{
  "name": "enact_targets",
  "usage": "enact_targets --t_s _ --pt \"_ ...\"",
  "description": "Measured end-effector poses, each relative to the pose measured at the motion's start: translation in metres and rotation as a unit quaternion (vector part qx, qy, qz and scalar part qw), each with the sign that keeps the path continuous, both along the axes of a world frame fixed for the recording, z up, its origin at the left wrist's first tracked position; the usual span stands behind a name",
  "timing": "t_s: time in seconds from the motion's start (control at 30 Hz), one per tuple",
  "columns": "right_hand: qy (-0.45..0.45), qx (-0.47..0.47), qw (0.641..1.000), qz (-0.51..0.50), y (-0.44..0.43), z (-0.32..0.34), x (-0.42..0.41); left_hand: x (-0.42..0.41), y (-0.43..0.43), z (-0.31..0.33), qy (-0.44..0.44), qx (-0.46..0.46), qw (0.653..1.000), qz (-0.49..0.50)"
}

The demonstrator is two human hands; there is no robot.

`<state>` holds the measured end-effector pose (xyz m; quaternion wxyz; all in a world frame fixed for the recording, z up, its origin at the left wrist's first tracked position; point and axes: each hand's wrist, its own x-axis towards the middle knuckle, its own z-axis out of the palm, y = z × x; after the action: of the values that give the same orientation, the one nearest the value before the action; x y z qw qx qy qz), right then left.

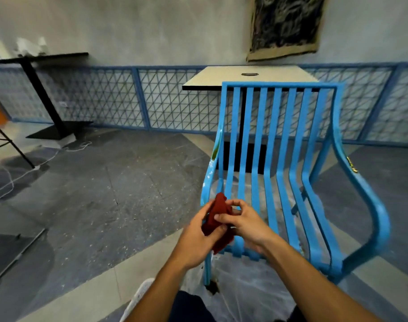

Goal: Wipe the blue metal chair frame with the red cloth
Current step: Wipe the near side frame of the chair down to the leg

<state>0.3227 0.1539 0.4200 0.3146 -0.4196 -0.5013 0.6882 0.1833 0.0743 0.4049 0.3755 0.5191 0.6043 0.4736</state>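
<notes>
Blue metal chair (289,163) with a slatted back and seat and curved arms, its paint chipped and stained along the left arm, standing on a grey floor (100,194). Red cloth (215,223), bunched, held over the seat's front left corner; left hand (196,238) and right hand (247,223) both pinch it.

grey speckled floor (110,182) with paler bands

the blue metal chair frame (284,173) stands on it; a white cord (24,173) trails at left by a black table base (59,131), and a white shoe (140,296) rests near the bottom edge.
</notes>
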Motion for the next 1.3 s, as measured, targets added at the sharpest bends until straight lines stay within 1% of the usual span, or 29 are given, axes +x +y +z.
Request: enact_targets --t_s 0.1,0.23,0.37,0.5,0.6,0.7,0.83,0.93,0.97,1.0,1.07,1.13,1.17,1.23,1.3 --pt "-0.016 -0.003 1.000 0.000 0.008 -0.008 0.001 0.014 0.007 -0.010 -0.006 0.013 1.000 0.027" --pt "-0.036 0.007 0.999 0.017 0.018 -0.021 -0.003 0.019 0.018 -0.026 -0.002 0.019 0.995 0.093" --pt "-0.002 0.002 1.000 0.029 0.028 -0.029 -0.008 0.011 0.026 -0.031 -0.013 0.006 0.988 0.151" --pt "0.008 0.002 0.999 -0.034 0.047 -0.045 -0.012 -0.007 0.040 -0.020 -0.007 0.002 0.964 0.267" --pt "-0.012 0.021 0.999 -0.028 0.057 -0.058 -0.015 -0.025 0.057 -0.018 -0.014 -0.025 0.946 0.324" --pt "-0.043 0.048 0.998 -0.004 0.062 -0.069 -0.027 -0.039 0.083 -0.028 -0.020 -0.059 0.946 0.318" --pt "-0.037 0.046 0.998 0.031 0.065 -0.080 -0.039 -0.037 0.112 -0.034 -0.072 -0.071 0.959 0.266" --pt "-0.034 0.040 0.998 0.041 0.065 -0.086 -0.039 -0.035 0.125 -0.035 -0.089 -0.075 0.958 0.261" --pt "-0.030 0.035 0.998 0.041 0.064 -0.086 -0.038 -0.035 0.126 -0.035 -0.072 -0.070 0.960 0.262" --pt "-0.025 0.032 0.998 0.042 0.062 -0.086 -0.038 -0.033 0.127 -0.034 -0.035 -0.057 0.963 0.262" --pt "-0.014 0.029 0.998 0.048 0.060 -0.085 -0.036 -0.023 0.126 -0.034 0.082 -0.028 0.962 0.258" --pt "-0.006 0.025 0.998 0.052 0.060 -0.086 -0.034 -0.008 0.126 -0.033 0.211 -0.016 0.943 0.256" --pt "-0.006 0.025 0.998 0.051 0.060 -0.087 -0.033 -0.002 0.126 -0.032 0.254 -0.018 0.932 0.257" --pt "-0.008 0.025 0.999 0.041 0.059 -0.090 -0.033 0.007 0.126 -0.033 0.302 -0.027 0.919 0.250" --pt "-0.009 0.019 1.000 0.022 0.058 -0.095 -0.034 0.011 0.129 -0.037 0.344 -0.012 0.911 0.229"
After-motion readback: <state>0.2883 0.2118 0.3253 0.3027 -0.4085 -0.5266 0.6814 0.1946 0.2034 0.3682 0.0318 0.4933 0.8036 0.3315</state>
